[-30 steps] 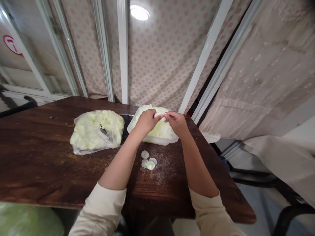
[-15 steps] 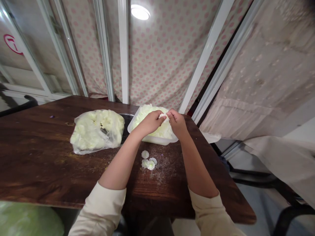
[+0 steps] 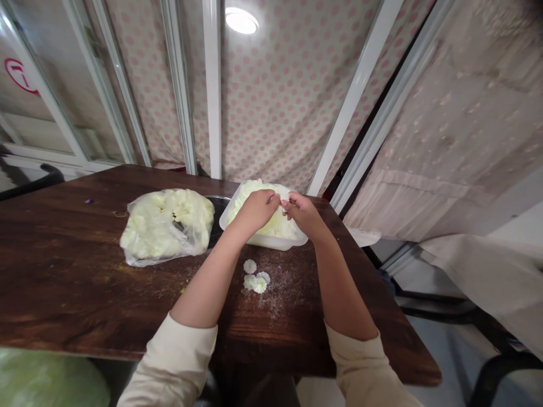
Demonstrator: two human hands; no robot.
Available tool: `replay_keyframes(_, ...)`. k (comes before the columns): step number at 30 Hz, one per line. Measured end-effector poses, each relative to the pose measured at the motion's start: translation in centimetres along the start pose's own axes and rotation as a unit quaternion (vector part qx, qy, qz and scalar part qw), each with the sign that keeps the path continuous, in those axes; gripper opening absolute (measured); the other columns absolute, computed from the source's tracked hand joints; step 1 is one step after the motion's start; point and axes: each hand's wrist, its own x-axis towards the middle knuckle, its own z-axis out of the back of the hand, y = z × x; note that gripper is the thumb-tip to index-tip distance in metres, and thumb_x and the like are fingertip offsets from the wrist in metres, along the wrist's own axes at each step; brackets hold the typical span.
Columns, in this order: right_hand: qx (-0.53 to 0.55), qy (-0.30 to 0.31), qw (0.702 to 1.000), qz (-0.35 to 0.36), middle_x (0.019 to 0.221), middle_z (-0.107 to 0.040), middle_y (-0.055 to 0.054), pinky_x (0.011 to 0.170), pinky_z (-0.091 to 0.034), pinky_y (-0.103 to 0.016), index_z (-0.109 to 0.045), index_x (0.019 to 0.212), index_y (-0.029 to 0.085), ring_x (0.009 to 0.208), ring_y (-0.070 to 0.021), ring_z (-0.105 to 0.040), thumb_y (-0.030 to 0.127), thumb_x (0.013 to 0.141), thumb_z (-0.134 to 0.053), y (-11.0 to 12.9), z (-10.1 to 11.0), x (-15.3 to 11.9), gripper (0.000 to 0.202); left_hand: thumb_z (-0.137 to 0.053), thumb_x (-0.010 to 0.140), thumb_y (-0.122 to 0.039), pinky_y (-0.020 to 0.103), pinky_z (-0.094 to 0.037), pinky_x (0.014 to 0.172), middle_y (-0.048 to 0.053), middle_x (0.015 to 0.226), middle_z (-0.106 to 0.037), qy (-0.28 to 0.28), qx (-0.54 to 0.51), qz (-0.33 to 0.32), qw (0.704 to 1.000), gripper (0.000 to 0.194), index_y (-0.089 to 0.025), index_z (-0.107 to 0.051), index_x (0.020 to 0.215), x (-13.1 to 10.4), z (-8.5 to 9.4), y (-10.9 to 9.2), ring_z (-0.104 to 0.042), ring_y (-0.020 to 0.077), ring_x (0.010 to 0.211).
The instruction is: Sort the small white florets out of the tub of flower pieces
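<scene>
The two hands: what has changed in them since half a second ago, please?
The right hand, curled tighter then, now has its fingers more extended toward the left hand. The pale piece between them is no longer clear; whether it was let go, I cannot tell. The tub, plastic bag and small ruffled pieces stayed in place.

A round light point(image 3: 241, 21) glares up top; edges look stretched.

Pale, frilly pieces point(image 3: 280, 228) (some yellowish) heap an upright white tub point(image 3: 271, 243).
</scene>
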Motion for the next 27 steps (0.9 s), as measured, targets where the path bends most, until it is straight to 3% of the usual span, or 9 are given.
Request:
replay_keyframes(9, -0.03, -0.07, 0.997, -0.011, 0.055, -0.049, 0.004, 0.052, -0.037, -0.023, -0.048, 0.064, 0.018, 0.051, -0.0084, -0.046, 0.039, 0.075, -0.056, -0.7, 0.3, 0.1, 0.025, -0.038, 0.086, -0.029, 0.026, -0.026, 0.055, 0.0, 0.056, -0.047, -0.015, 0.055, -0.02, 0.998, 0.03, -0.015, -0.049, 0.062, 0.2, -0.7, 0.6, -0.04, 0.012, 0.055)
replay_keyframes(13, -0.045, -0.066, 0.997, -0.007, 0.054, -0.044, 0.006, 0.052, -0.035, -0.023, -0.042, 0.066, 0.02, 0.051, -0.0087, -0.046, 0.041, 0.078, -0.052, -0.8, 0.3, 0.1, 0.026, -0.038, 0.087, -0.031, 0.025, -0.028, 0.056, 0.0, 0.06, -0.049, 0.011, 0.029, -0.044, 0.999, 0.029, -0.016, -0.047, 0.064, 0.1, -0.4, 0.6, -0.042, 0.0119, 0.058)
replay_keyframes(18, -0.063, -0.064, 0.996, 0.011, 0.051, -0.038, 0.006, 0.048, -0.029, -0.023, -0.041, 0.067, 0.021, 0.048, -0.0087, -0.037, 0.04, 0.081, -0.047, -0.7, 0.3, 0.1, 0.024, -0.038, 0.087, -0.03, 0.024, -0.029, 0.056, 0.0, 0.06, -0.048, 0.025, 0.012, -0.06, 0.998, 0.03, -0.016, -0.042, 0.061, 0.0, 0.0, 0.3, -0.043, 0.0115, 0.058)
replay_keyframes(27, -0.095, -0.053, 0.994, 0.028, 0.053, -0.035, 0.005, 0.049, -0.026, -0.024, -0.043, 0.065, 0.02, 0.051, -0.0096, -0.033, 0.046, 0.084, -0.04, 0.2, 0.3, -0.3, 0.032, -0.041, 0.085, -0.032, 0.025, -0.029, 0.054, -0.001, 0.058, -0.047, 0.046, -0.003, -0.051, 0.998, 0.03, -0.017, -0.042, 0.06, -0.3, 0.1, 0.3, -0.042, 0.0115, 0.057)
